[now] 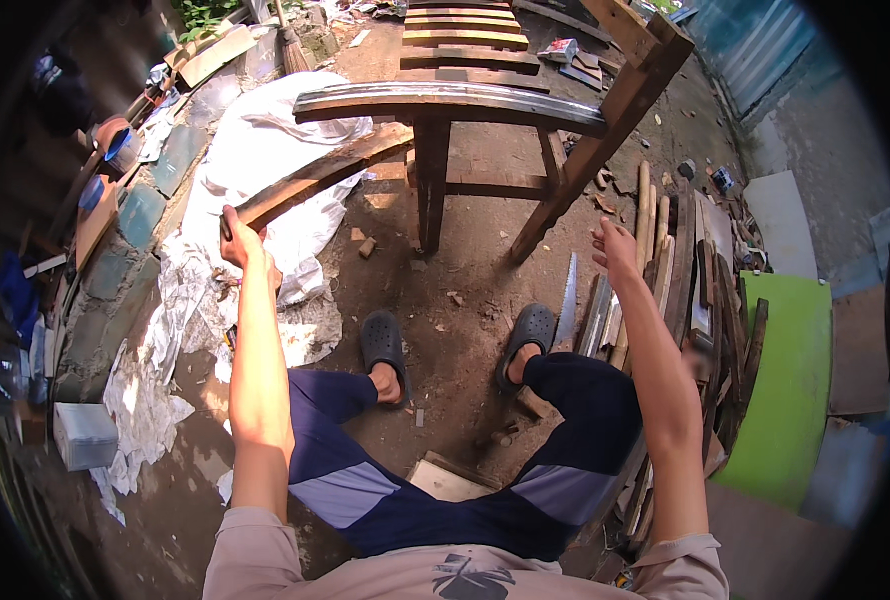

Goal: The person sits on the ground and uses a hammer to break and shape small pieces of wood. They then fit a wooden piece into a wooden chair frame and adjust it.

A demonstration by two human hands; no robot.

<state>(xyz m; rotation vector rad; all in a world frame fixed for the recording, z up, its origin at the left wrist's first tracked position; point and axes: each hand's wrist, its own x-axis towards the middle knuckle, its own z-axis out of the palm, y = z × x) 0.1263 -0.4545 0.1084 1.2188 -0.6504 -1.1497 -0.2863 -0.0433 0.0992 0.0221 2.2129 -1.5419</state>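
My left hand is closed around the near end of a wooden board. The board slants up and away to the right, and its far end reaches the wooden frame's post. That slatted wooden frame, which looks like a bench or chair, stands in front of me with a pale-streaked rail across its near side. To the right, my right hand hangs in the air with loosely bent fingers apart and nothing in it. Below it, nearest to that hand, a handsaw blade lies on the ground.
White crumpled sheeting spreads over the ground at left, beside stone blocks. Stacked wood strips lie at right, near a green panel. My clogs rest on bare dirt, with small wood scraps around.
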